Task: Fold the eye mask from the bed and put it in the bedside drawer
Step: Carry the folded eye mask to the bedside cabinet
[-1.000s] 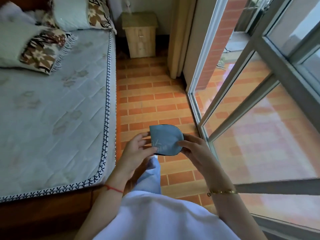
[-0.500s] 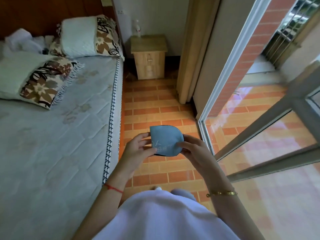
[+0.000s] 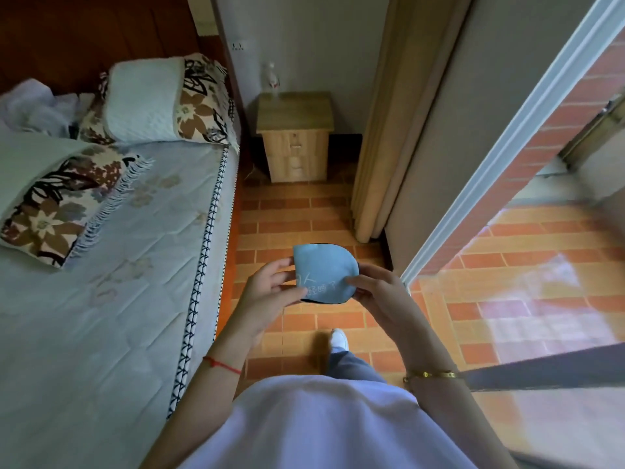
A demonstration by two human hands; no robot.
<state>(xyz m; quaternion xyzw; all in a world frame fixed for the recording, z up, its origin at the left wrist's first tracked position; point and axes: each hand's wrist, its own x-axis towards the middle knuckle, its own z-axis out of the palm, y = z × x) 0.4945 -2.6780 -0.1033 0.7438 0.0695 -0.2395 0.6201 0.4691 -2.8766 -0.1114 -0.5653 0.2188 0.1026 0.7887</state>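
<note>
A blue eye mask (image 3: 323,270), folded in half into a rounded shape with pale writing on it, is held in front of me over the tiled floor. My left hand (image 3: 267,294) pinches its left edge and my right hand (image 3: 378,292) grips its right edge. The wooden bedside cabinet (image 3: 294,137) with two shut drawers stands ahead against the far wall, beside the head of the bed (image 3: 111,265).
Two patterned pillows (image 3: 162,99) lie at the head of the bed on my left. A small bottle (image 3: 273,77) stands on the cabinet. A curtain (image 3: 382,130) and a glass sliding door (image 3: 507,231) line the right side. Brick-pattern floor (image 3: 291,211) runs between bed and door.
The view has tilted up and moved forward along the bed, so the cabinet and pillows show more fully. One foot has stepped forward. Both hands keep the same hold on the folded mask.
</note>
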